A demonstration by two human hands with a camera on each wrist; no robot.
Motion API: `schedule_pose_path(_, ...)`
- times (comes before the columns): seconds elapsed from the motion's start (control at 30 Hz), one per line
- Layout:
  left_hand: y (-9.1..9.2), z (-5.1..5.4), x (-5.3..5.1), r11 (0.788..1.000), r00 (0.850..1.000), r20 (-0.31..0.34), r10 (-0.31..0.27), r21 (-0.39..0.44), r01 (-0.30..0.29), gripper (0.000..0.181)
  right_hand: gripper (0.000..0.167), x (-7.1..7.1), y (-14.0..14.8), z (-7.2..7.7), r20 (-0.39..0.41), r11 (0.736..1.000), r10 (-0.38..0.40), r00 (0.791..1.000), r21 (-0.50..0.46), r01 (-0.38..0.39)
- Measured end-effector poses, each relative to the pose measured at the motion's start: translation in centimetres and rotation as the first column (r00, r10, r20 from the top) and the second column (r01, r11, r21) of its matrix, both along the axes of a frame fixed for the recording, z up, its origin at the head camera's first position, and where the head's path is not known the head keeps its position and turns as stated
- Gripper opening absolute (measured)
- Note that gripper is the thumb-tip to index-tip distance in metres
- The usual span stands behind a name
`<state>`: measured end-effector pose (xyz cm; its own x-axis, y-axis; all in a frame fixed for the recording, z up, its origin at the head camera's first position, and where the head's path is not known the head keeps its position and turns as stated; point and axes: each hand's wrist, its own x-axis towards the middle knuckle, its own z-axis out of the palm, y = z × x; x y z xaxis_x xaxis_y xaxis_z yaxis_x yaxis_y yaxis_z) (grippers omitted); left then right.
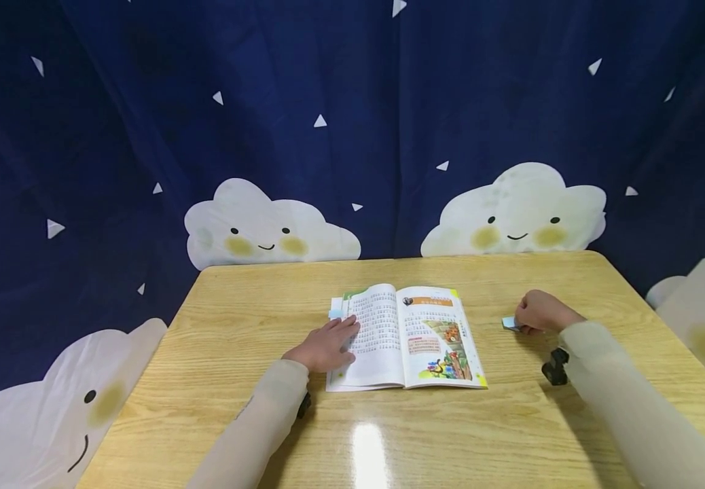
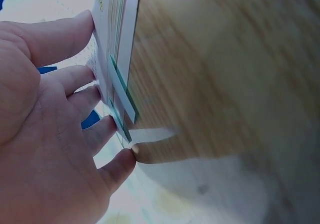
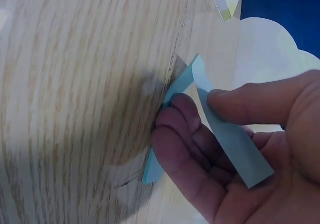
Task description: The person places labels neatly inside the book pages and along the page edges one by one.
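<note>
An open book (image 1: 380,370) lies on the wooden table, with text on its left page and coloured pictures on its right. My left hand (image 1: 324,345) rests on the left page with its fingers spread. Pale sticky tabs (image 2: 123,91) stick out from the book's left edge, beside those fingers. To the right of the book, my right hand (image 1: 542,314) holds a small light-blue sticky note pad (image 1: 509,324) low over the table. In the right wrist view the thumb pinches a lifted strip (image 3: 239,149), while curled fingers sit between it and the pad.
The wooden table (image 1: 255,292) runs under both arms. Behind it hangs a dark blue curtain (image 1: 352,81) with white triangles and smiling clouds. Black wrist cameras are strapped under both light sleeves (image 1: 627,401).
</note>
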<state>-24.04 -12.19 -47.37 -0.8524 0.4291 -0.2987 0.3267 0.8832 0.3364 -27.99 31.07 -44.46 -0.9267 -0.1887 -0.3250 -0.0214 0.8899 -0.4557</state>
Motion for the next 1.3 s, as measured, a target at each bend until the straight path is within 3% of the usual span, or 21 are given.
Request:
schedule_pose_path(0.13, 0.0, -0.1, 0.0, 1.000, 1.000, 0.000, -0.001, -0.009, 0.001, 0.066, 0.021, 0.2, 0.1, -0.1, -0.002, 1.000, -0.015, 1.000, -0.021, 0.015)
schedule_pose_path(0.43, -0.1, 0.1, 0.2, 1.000, 1.000, 0.002, -0.002, -0.009, 0.002, 0.066, 0.015, 0.3, 0.0, 0.6, 0.086, 0.990, -0.078, 0.993, -0.110, 0.087)
schedule_pose_path(0.77, -0.3, 0.2, 0.4, 1.000, 1.000, -0.001, -0.025, 0.009, 0.025, 0.064, 0.018, 0.6, -1.2, 1.0, -0.039, 0.967, -0.068, 0.997, -0.248, 0.056)
schedule_pose_path(1.3, -0.1, 0.4, 0.4, 0.999, 0.999, -0.003, -0.032, 0.007, 0.032, 0.065, 0.024, -1.0, -6.4, -1.5, -0.075, 0.932, -0.086, 0.994, -0.358, 0.053)
